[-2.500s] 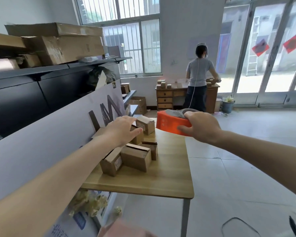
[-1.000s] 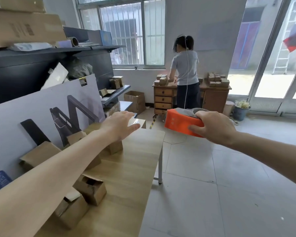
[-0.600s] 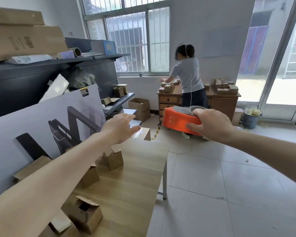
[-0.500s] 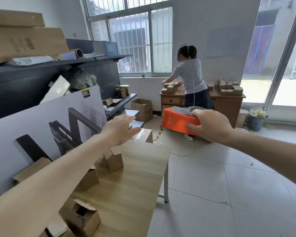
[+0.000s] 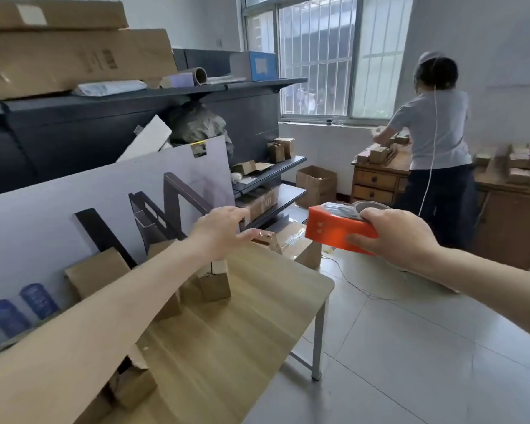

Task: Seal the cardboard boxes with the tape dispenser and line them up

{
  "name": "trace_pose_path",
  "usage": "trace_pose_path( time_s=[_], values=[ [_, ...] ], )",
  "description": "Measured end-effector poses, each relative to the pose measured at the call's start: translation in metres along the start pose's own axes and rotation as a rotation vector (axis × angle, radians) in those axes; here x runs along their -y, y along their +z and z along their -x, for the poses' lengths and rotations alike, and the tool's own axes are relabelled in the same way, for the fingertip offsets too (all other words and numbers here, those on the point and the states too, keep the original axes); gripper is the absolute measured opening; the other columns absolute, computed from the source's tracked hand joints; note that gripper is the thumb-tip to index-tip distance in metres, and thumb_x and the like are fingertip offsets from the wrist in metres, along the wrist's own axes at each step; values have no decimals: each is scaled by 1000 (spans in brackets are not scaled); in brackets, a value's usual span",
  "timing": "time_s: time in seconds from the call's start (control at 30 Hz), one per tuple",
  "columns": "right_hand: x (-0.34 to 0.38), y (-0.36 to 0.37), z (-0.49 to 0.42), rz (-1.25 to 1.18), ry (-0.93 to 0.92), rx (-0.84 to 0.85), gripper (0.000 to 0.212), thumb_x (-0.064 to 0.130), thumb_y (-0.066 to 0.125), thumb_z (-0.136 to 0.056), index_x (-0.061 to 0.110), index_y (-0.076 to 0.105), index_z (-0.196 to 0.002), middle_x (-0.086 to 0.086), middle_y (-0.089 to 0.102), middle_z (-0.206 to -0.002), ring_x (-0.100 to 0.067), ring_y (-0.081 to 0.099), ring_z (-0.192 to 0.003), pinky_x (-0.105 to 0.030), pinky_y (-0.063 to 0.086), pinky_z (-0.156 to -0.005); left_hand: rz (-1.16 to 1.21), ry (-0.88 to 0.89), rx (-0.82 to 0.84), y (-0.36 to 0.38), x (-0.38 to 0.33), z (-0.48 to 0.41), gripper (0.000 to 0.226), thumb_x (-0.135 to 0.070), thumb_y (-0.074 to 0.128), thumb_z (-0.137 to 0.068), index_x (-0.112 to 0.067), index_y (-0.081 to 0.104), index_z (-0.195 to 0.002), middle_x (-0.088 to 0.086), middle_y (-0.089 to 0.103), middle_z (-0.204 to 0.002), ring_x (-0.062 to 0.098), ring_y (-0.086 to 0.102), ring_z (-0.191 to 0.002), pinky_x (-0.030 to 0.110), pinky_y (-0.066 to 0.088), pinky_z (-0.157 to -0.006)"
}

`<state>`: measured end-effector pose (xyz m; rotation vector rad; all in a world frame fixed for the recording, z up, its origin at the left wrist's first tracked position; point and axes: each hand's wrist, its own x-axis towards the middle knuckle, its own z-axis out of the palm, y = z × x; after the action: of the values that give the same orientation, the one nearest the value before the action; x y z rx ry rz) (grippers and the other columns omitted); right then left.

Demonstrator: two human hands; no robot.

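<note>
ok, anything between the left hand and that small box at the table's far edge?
Nothing visible. The left hand has its fingertips right at the small box; the tape dispenser is off to the side in the right hand.

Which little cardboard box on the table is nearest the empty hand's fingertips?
The small box at the far end of the table, right by the left hand fingertips; the others sit further back, nearer the camera.

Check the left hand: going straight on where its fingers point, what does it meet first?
Most likely the small cardboard box, just past the fingertips of the left hand. Depth is unclear: if the hand passes above it, the larger box behind comes next.
</note>
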<state>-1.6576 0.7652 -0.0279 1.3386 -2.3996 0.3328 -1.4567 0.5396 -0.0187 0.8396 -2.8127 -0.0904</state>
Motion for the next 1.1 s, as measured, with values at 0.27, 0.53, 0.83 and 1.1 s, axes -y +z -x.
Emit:
trace_pose_path(
  time_s=[0.27,0.53,0.83,1.1],
  values=[
    [-10,48,-65,-137,-151,61,40,55,54,-88,20,61,-105,2,68,-102,-19,62,-81,-32,51,-64,-57,-215,25,13,8,-12,59,-54,44,-95,-26,36,-145,-6,39,-150,17,35,-137,45,38,-106],
    [-4,98,-132,-180,-268,105,38,58,52,-87,22,59,-99,5,67,-92,-18,61,-79,-38,55,-66,-66,-341,25,37,43,-57,60,-56,43,-94,-25,36,-145,-4,39,-150,19,35,-138,47,36,-108],
    [2,138,-230,-173,-343,130,34,56,53,-87,23,57,-90,6,64,-85,-17,59,-75,-38,53,-65,30,-465,10,65,92,-124,60,-56,43,-94,-25,36,-145,-4,38,-151,20,35,-138,48,38,-106],
    [24,178,-291,-248,-480,191,34,56,53,-88,23,55,-95,7,64,-90,-16,59,-78,-38,54,-68,-4,-586,23,73,121,-137,60,-54,42,-95,-23,35,-146,-3,36,-152,19,32,-139,43,35,-108]
  ],
)
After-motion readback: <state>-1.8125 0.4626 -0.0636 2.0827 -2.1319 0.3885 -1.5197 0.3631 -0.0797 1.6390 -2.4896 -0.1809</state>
